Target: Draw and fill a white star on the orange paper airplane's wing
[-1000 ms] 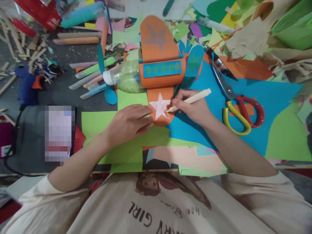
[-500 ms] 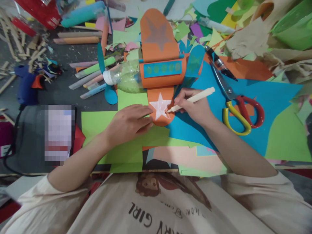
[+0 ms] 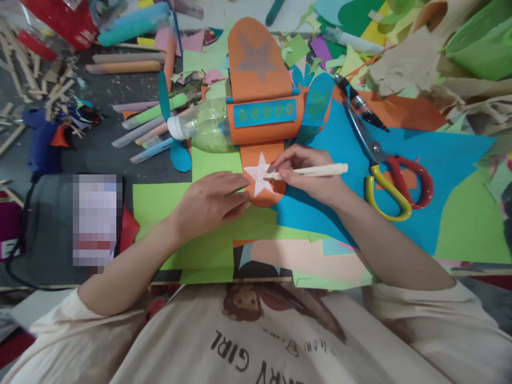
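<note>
A craft airplane with a clear plastic bottle (image 3: 212, 125) as its nose lies in front of me, wrapped in orange paper (image 3: 264, 133) with a blue strip of green dots (image 3: 265, 112). On its near orange wing is a whitish-pink star (image 3: 260, 175). My right hand (image 3: 310, 168) grips a white marker (image 3: 320, 170), its tip on the star's right side. Flat beside the wing, my left hand (image 3: 216, 200) has its fingers extended, the fingertips touching the wing's left edge. The far wing carries a greyish star (image 3: 258, 57). A blue paper propeller (image 3: 181, 154) sits by the bottle cap.
Scissors with red and yellow handles (image 3: 388, 186) and a black pen (image 3: 362, 104) lie to the right on blue paper (image 3: 448, 165). Several markers (image 3: 140, 130), a blue glue gun (image 3: 42, 138) and a blurred phone (image 3: 96, 221) are left. Paper scraps (image 3: 396, 69) crowd the back.
My right hand has swung the marker flatter and shifted its tip slightly up and left on the star. My left hand stays almost in place.
</note>
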Demonstrator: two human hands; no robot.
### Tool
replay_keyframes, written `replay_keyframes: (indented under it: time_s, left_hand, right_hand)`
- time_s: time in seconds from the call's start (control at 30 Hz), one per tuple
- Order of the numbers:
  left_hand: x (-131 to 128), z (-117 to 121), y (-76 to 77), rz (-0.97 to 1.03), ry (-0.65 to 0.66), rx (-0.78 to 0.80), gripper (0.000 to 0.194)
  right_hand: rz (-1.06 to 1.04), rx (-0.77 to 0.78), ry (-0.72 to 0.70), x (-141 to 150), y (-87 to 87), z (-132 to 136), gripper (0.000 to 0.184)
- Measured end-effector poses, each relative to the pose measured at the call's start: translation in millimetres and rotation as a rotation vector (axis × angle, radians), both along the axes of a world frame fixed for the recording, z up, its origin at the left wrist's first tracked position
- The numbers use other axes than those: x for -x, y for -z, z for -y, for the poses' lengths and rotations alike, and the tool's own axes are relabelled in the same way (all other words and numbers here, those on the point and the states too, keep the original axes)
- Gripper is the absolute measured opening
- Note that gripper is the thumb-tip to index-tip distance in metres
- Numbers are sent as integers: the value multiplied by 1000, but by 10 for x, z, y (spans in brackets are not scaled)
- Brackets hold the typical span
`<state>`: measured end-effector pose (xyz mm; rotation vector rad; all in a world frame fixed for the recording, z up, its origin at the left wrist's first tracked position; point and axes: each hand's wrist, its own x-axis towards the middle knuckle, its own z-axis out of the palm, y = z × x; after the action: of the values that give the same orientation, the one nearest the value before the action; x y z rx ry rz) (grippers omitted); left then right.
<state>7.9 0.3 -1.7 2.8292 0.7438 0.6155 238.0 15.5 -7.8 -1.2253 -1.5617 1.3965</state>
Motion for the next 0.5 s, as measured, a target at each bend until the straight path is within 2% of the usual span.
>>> replay_keyframes:
  time_s: [0.1,0.23,0.4,0.5]
  left_hand:
    - [4,0,11,2,-5,6,25]
    - [2,-1,18,6,-3,1,26]
    - [1,2,9,7,-8,-30,27]
    - [1,3,-1,3,-10,-31,28]
  right_hand:
    - [45,-8,26,7,17,5,18]
    - [112,58,78,29,7,8,31]
    - [158,24,107,49,-22,7,28]
    - [132,72,112,60,-47,12,29]
